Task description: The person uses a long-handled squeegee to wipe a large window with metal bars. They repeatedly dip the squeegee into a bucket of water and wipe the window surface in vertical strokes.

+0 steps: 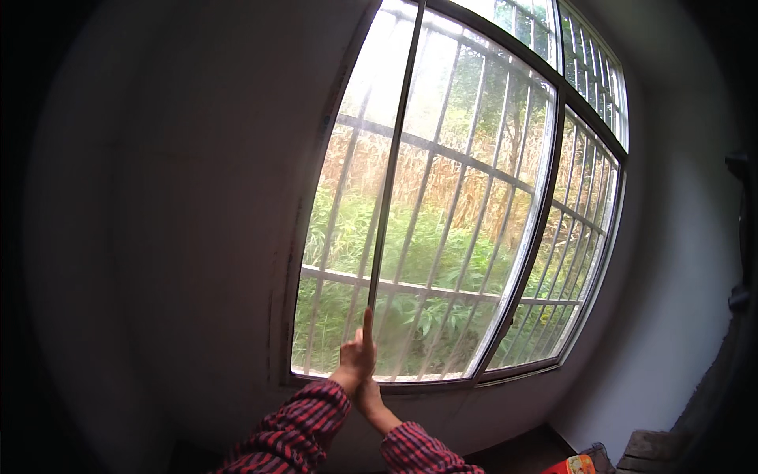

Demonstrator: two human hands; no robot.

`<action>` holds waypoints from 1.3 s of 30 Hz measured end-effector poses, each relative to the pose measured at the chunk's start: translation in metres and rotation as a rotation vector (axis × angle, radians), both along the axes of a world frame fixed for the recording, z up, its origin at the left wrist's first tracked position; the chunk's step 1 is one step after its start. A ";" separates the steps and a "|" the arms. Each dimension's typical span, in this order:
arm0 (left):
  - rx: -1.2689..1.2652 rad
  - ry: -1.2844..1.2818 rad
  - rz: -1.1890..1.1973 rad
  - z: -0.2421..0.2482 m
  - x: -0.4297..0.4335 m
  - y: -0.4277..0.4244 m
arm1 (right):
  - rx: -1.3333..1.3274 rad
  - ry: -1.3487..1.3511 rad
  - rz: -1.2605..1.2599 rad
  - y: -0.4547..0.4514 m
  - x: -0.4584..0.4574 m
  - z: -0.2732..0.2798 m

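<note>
A narrow dark upright bar [388, 195] runs down the barred window [427, 388]; it looks like the edge stile of a sliding sash. My left hand [356, 360] is at the bar's lower part, one digit pointing up along it and the other fingers curled at it. Just below, my right hand [371, 398] is raised against the same edge, close under my left wrist. Its fingers are largely hidden. Both arms wear red-and-dark checked sleeves. Hazy glass [450, 249] spans the area to the right of the bar.
Metal security bars [456, 290] stand outside, with green plants and dry stalks beyond. A thick mullion [521, 278] divides the window. Plain walls [195, 237] flank it. At the lower right lie a red item with a patterned orange end [579, 464] and stacked blocks [648, 447].
</note>
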State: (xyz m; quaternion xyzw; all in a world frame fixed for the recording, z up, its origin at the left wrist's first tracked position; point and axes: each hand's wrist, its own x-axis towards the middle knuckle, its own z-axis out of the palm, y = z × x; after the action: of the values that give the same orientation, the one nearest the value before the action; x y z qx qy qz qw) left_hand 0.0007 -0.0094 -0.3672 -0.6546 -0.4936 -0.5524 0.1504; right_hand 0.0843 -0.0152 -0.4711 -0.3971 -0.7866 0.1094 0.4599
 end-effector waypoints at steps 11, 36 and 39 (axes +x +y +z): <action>0.087 0.037 -0.204 -0.080 0.018 -0.081 | -0.126 0.163 -0.063 -0.111 0.024 -0.051; 0.182 0.048 -0.292 0.093 0.159 -0.057 | 0.137 0.232 -0.136 -0.081 0.154 0.121; 0.164 0.112 -0.262 0.110 0.172 -0.049 | 0.137 0.211 -0.127 -0.074 0.169 0.136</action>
State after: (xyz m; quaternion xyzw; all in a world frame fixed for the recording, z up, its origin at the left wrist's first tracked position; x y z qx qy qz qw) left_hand 0.1731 -0.0582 -0.2571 -0.7288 -0.3482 -0.5682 0.1571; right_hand 0.2536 -0.0891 -0.3347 -0.3998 -0.7128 0.0673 0.5723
